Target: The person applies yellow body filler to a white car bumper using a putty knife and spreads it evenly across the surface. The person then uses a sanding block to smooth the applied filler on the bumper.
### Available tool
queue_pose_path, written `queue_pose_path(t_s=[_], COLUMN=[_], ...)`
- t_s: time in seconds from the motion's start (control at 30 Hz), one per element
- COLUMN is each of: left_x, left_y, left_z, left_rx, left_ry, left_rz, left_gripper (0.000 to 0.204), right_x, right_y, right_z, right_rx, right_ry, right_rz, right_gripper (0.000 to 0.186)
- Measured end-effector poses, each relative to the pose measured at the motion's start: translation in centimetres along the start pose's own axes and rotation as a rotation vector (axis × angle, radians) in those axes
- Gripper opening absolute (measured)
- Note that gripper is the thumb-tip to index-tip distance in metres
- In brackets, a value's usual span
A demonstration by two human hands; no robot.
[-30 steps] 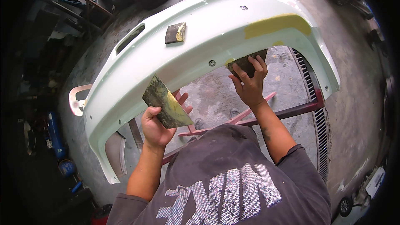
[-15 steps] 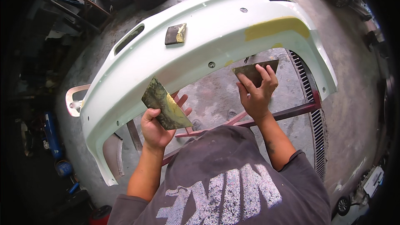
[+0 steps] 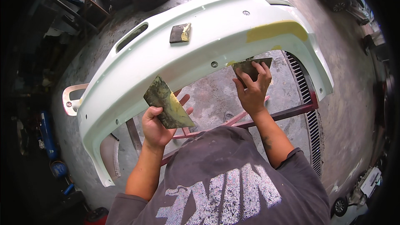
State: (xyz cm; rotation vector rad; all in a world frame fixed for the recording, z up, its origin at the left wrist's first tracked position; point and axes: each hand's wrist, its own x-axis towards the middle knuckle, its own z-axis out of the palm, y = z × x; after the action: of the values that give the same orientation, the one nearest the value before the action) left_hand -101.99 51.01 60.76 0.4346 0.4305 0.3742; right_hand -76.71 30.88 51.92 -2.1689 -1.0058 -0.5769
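2 spreaders, right hand (image 3: 253,93) lifted off bumper (image 3: 200,54)

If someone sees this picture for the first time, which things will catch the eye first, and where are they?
A big white bumper arches across the middle, with a yellow filler patch on its upper right part. Below the arch, the left hand holds a smeared board, and the right hand holds a dark spreader by the bumper's lower edge. Another small spreader lies on top of the bumper.
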Motion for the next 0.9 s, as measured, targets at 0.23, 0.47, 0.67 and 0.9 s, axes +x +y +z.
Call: queue_pose_path(t_s=[0.23,0.47,0.67,0.9], left_x=[0.1,0.2,0.0,0.2], left_y=[0.0,0.0,0.1,0.0], left_z=[-0.7,-1.0,-1.2,-1.1], left_rx=[-0.003,-0.016,-0.024,0.017], left_ry=[-0.001,-0.029,-0.045,-0.047], left_rz=[-0.006,-0.012,-0.013,-0.012], left_gripper=[0.076,0.074,0.075,0.079], right_x=[0.4,2.8,4.4,4.3], right_y=[-1.2,-3.4,-4.2,-3.2], right_z=[-3.1,-4.0,-5.3,-5.4], right_rx=[-0.047,-0.294,-0.352,-0.321], right_ry=[-0.038,-0.147,-0.271,-0.293], right_rz=[-0.068,-0.157,-0.106,-0.030], right_gripper=[0.032,0.035,0.032,0.034])
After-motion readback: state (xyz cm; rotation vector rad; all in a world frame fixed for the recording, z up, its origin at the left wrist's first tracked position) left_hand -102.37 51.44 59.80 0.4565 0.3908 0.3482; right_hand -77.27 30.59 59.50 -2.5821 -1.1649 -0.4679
